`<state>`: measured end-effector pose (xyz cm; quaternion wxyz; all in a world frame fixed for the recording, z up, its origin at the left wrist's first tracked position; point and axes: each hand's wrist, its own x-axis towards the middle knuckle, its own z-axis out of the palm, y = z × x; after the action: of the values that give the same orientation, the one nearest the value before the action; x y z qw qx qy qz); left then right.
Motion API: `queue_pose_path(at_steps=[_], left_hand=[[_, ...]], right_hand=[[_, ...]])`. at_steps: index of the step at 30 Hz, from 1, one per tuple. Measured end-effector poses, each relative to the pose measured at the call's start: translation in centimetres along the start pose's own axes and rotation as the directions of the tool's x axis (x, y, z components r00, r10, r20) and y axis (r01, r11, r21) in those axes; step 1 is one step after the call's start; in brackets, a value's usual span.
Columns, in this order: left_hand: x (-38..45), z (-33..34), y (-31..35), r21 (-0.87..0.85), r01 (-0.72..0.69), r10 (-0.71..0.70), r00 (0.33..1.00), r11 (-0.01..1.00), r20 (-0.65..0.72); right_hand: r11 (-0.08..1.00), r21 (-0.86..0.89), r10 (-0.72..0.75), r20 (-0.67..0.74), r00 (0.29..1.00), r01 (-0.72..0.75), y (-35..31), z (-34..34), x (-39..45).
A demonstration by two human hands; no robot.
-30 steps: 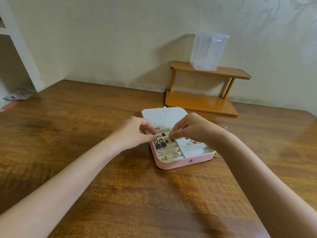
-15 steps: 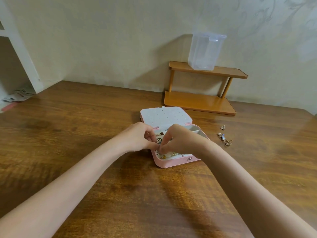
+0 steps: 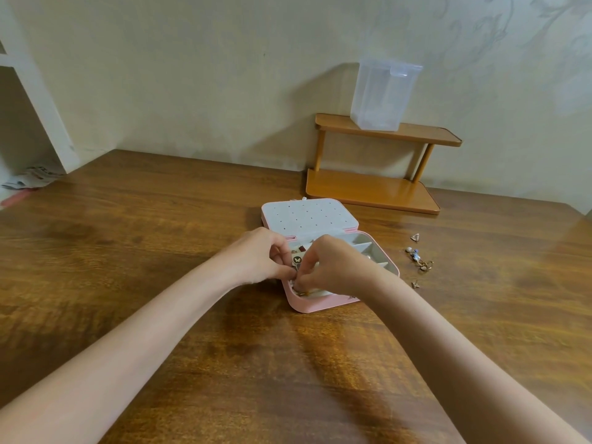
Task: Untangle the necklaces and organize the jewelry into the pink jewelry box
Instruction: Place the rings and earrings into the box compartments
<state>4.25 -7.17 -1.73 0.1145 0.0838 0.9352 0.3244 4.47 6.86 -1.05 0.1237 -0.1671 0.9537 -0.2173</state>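
Near table: A brown, shiny wooden table (image 3: 160, 283) is seen under both bare arms.

Left hand: The left hand (image 3: 256, 259) is curled over the left side of the box. Its fingertips are brought together at a tiny piece, but what is pinched is too small to be told.

Right hand: The right hand (image 3: 333, 265) is curled too. Its fingertips are met with the left ones just above the front slots, as if one small piece is held by both.

Box: The pink, rounded jewelry box (image 3: 320, 304) is laid open in the middle of the table. A few small gold and dark pieces (image 3: 298, 260) are seen in its pale slots. Its white lid with little holes (image 3: 309, 216) is laid flat behind.

How to do it well: The piece should be held softly and pushed slowly into its slot. The box should be kept from sliding. Tiny bits could be dropped if the fingers are hurried.

Still outside: Some small loose jewelry (image 3: 418, 259) is left on the table, to the right of the box.

Far back: A little two-level wooden shelf (image 3: 371, 187) is set by the pale wall. A clear plastic tub (image 3: 382, 94) is stood on top of it.
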Motion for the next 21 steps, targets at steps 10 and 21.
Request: queue_pose_path(at_steps=[10, 21], left_hand=[[-0.1, -0.1, 0.1, 0.009, -0.001, 0.001, 1.0, 1.0, 0.0], [-0.2, -0.7, 0.2, -0.045, -0.054, 0.051, 0.997, 0.998, -0.062]], right_hand=[[1.0, 0.009, 0.02, 0.028, 0.999, -0.02, -0.1, -0.4, 0.2], [0.981, 0.181, 0.089, -0.091, 0.992, -0.071, 1.4, -3.6, -0.4]])
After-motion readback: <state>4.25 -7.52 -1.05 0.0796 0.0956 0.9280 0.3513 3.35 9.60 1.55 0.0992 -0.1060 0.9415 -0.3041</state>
